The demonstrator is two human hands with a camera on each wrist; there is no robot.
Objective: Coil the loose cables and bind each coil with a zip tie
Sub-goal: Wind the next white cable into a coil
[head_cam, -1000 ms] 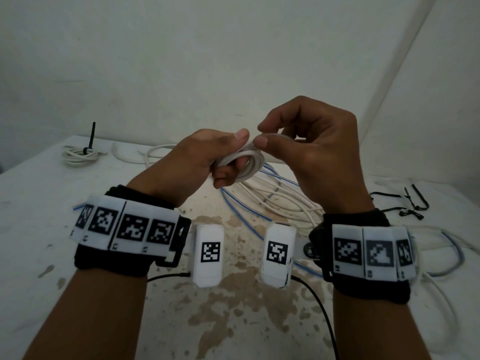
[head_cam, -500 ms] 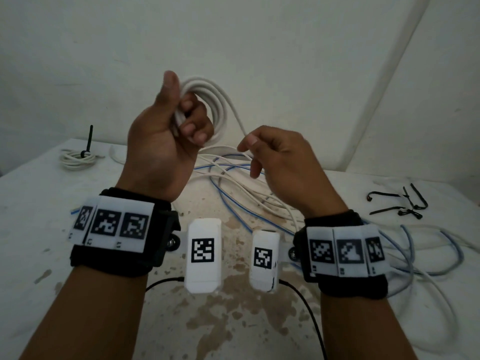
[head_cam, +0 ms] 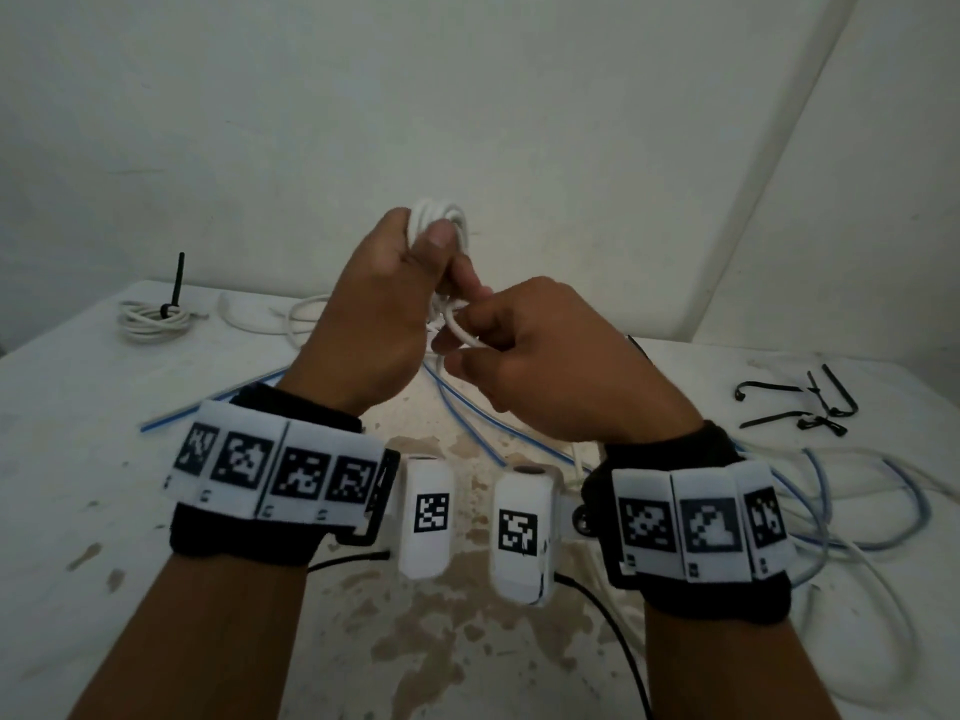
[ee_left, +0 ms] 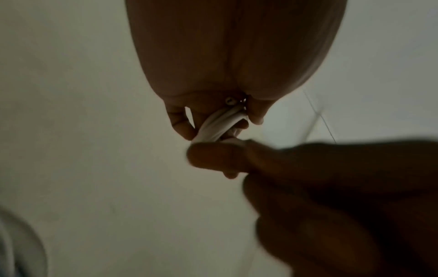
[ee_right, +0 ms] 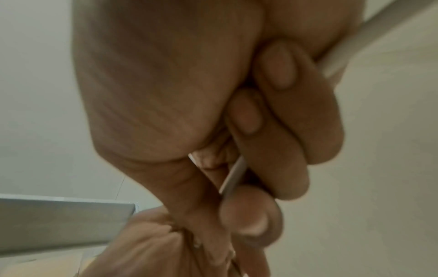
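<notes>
A white cable coil (head_cam: 441,218) is held up above the table, gripped by my left hand (head_cam: 400,293) with thumb and fingers curled round its loops. In the left wrist view the same coil (ee_left: 219,125) shows as several white strands between my fingertips. My right hand (head_cam: 498,340) is just below and right of the left, pinching the loose white cable strand (head_cam: 460,332) that leads into the coil. The right wrist view shows this strand (ee_right: 233,175) running between thumb and curled fingers. The rest of the cable falls to the table behind my hands.
A bound white coil (head_cam: 153,317) with a black zip tie sits at the far left of the white table (head_cam: 78,433). Loose black zip ties (head_cam: 800,402) lie at the right. Tangled white and blue cables (head_cam: 857,511) spread across the middle and right.
My left hand has come down and toward the centre with the coil. My right hand rose to meet it and now pinches the strand close under the coil.
</notes>
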